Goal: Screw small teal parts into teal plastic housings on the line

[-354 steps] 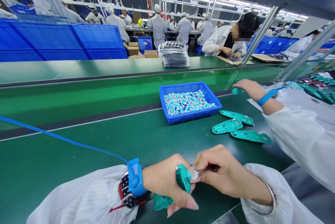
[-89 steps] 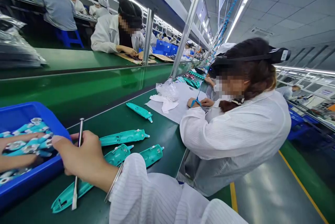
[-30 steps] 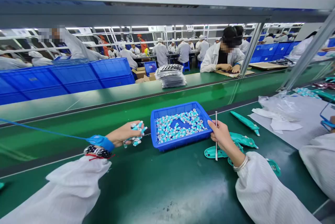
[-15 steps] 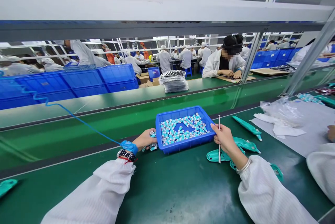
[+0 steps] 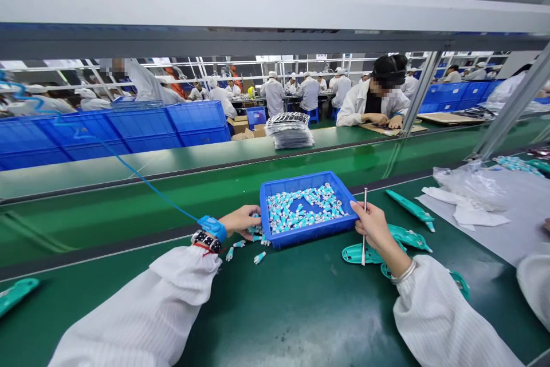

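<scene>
left hand (image 5: 240, 222): curled at the blue plastic tray (image 5: 301, 179); I can't tell if it holds anything
right hand (image 5: 373, 229): narrow, gripping a thin steel rod (image 5: 365, 201)

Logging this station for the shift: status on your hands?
Right hand gripping a metal pick upright; left hand at the blue tray rim; loose teal parts on the bench beside it.

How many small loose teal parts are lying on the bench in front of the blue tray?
5 small teal parts: two beneath the left hand, by the corner of the blue tray, and three scattered on the green bench. More may be hidden under the hand.
</scene>
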`<state>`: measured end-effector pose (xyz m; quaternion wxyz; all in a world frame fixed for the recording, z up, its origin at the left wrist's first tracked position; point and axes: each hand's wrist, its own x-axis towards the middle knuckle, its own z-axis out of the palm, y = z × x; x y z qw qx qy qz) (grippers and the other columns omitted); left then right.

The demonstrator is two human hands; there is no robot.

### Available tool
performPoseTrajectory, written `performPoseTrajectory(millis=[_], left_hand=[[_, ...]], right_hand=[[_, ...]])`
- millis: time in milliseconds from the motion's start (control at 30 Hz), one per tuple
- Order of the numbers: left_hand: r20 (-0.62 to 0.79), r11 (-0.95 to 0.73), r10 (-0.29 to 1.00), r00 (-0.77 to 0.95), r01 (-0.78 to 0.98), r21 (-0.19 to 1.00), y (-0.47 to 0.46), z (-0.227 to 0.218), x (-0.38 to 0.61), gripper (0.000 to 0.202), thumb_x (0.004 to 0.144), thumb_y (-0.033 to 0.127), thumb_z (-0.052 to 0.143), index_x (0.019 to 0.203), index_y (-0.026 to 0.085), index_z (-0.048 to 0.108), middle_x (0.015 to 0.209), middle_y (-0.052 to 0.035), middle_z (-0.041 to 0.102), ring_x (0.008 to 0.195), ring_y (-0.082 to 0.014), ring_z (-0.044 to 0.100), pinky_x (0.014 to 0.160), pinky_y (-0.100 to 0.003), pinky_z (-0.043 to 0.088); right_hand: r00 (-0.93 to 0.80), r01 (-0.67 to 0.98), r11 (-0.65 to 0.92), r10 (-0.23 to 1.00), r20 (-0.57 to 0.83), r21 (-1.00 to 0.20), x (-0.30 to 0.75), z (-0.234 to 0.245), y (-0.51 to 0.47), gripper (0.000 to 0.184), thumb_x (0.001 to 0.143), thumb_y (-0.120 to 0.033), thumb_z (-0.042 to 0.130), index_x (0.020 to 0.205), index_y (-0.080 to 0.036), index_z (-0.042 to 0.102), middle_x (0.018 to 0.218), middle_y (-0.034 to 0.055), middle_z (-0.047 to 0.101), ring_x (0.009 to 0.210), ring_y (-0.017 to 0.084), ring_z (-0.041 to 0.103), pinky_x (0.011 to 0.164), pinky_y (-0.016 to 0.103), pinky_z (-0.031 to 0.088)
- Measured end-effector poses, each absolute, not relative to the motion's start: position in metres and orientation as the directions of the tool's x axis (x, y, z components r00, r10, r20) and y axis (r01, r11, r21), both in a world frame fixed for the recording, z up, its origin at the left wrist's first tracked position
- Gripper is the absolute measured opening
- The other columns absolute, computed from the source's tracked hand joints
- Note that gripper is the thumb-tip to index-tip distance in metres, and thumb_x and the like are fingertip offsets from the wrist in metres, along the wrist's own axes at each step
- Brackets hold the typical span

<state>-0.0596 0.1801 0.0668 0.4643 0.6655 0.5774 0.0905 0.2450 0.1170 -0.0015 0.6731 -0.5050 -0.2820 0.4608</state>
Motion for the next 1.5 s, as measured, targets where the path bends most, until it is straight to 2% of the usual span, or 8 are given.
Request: performPoseTrajectory(millis=[300,467,600,833,933,1167,1300,1500], left_hand=[[-0.421,0.096,0.854,0.306,0.702,0.705,0.173,0.092,-0.067,0.04,0.055,0.033,0.059,0.091,0.017,0.056,0.086,-0.0031,0.055,0.077,-0.0153,0.051,0.049,-0.018,0.045],[-0.171,-0.073,0.95,0.261,0.72,0.691,0.142,0.082,-0.081,0.031,0.063,0.035,0.053,0.087,0.016,0.055,0.084,-0.0037,0.056,0.069,-0.0143,0.051,0.05,-0.021,0.044],[-0.214,-0.206,0.849,0.483,0.677,0.707,0.098,0.052,-0.074,0.031,0.074,0.037,0.049,0.097,0.018,0.056,0.072,0.0003,0.056,0.056,-0.0113,0.05,0.05,-0.021,0.039],[-0.062,-0.475,0.834,0.548,0.771,0.424,0.08,0.019,-0.051,0.017,0.081,0.027,0.046,0.084,0.02,0.061,0.066,0.0,0.056,0.061,-0.0129,0.049,0.058,-0.024,0.031],[0.0,-0.392,0.907,0.421,0.845,0.365,0.09,0.02,-0.055,0.017,0.081,0.02,0.042,0.079,0.019,0.058,0.065,-0.0004,0.056,0.06,-0.0132,0.049,0.057,-0.023,0.029],[0.095,-0.247,0.969,0.228,0.869,0.429,0.085,0.036,-0.098,0.017,0.08,0.026,0.046,0.08,0.019,0.061,0.064,0.0021,0.059,0.059,-0.011,0.052,0.057,-0.02,0.035],[0.13,0.009,0.99,-0.053,0.949,0.316,0.08,0.046,-0.172,0.021,0.081,0.029,0.044,0.082,0.019,0.061,0.073,0.0003,0.064,0.066,-0.0121,0.056,0.063,-0.02,0.04],[0.212,0.411,0.879,-0.427,0.904,0.116,0.063,0.076,-0.301,0.013,0.076,0.021,0.047,0.082,0.015,0.057,0.091,-0.0091,0.063,0.095,-0.0263,0.052,0.076,-0.03,0.038]], right_hand=[[0.435,-0.336,0.069,0.896,-0.09,-0.939,0.246,0.0,0.117,0.048,0.049,-0.043,0.081,0.072,-0.017,0.048,0.038,-0.0149,0.027,0.026,0.0,0.023,0.024,0.012,0.016],[0.455,-0.339,0.077,0.886,-0.092,-0.937,0.242,0.005,0.114,0.049,0.047,-0.043,0.081,0.071,-0.016,0.048,0.038,-0.0146,0.029,0.026,-0.001,0.022,0.024,0.012,0.016],[0.472,-0.34,0.085,0.877,-0.092,-0.936,0.24,0.008,0.112,0.046,0.049,-0.04,0.081,0.071,-0.016,0.048,0.039,-0.0146,0.028,0.026,-0.001,0.021,0.024,0.012,0.015],[0.486,-0.326,0.082,0.869,-0.092,-0.942,0.241,0.009,0.111,0.048,0.046,-0.04,0.082,0.071,-0.015,0.049,0.039,-0.0149,0.028,0.027,-0.001,0.022,0.024,0.012,0.016],[0.49,-0.327,0.075,0.866,-0.101,-0.942,0.241,0.008,0.112,0.048,0.046,-0.04,0.082,0.071,-0.015,0.05,0.039,-0.0146,0.029,0.027,-0.001,0.022,0.023,0.012,0.016],[0.453,-0.356,-0.004,0.874,-0.176,-0.934,0.246,0.008,0.103,0.028,0.055,-0.024,0.08,0.066,-0.015,0.056,0.04,-0.0106,0.031,0.025,0.001,0.028,0.021,0.011,0.02],[0.397,-0.431,-0.079,0.878,-0.268,-0.899,0.245,0.017,0.099,0.018,0.07,-0.017,0.069,0.059,-0.018,0.055,0.043,-0.008,0.029,0.025,0.001,0.03,0.022,0.014,0.019],[0.345,-0.555,-0.202,0.827,-0.444,-0.807,0.249,0.02,0.102,0.028,0.083,-0.006,0.046,0.061,-0.022,0.054,0.039,-0.0064,0.029,0.02,0.002,0.03,0.025,0.024,0.011]])
